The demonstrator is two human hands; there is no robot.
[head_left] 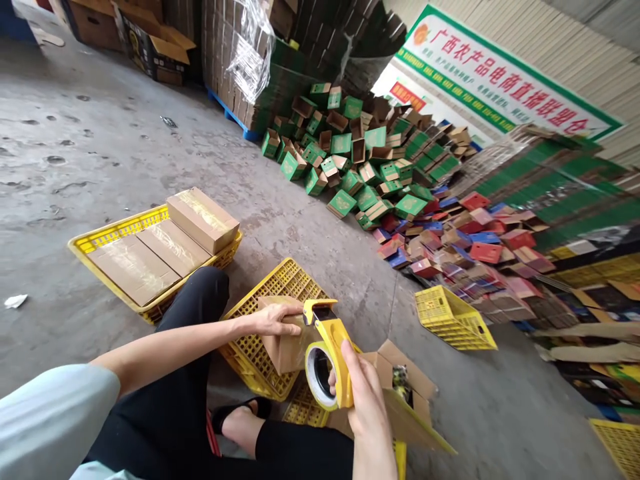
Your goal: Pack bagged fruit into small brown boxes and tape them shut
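Observation:
My right hand (pixel 367 393) is closed around the handle of a yellow tape dispenser (pixel 343 360), which carries a roll of tape (pixel 320 375). The dispenser's head is against the right end of a brown cardboard box (pixel 290 350), close to my left fingertips. My left hand (pixel 275 320) lies on top of that box with the fingers stretched out. Under the box is an upturned yellow plastic crate (pixel 263 293). To the right of the dispenser, an open cardboard box (pixel 405 400) has its flaps up, with dark items partly visible inside.
At left, a yellow crate (pixel 117 225) holds several taped boxes (pixel 200 217). Another yellow crate (pixel 453 320) lies on the floor to the right. Green boxes (pixel 350 180) and red and blue boxes (pixel 470 247) are heaped behind, beside a wrapped stack on a blue pallet (pixel 235 117).

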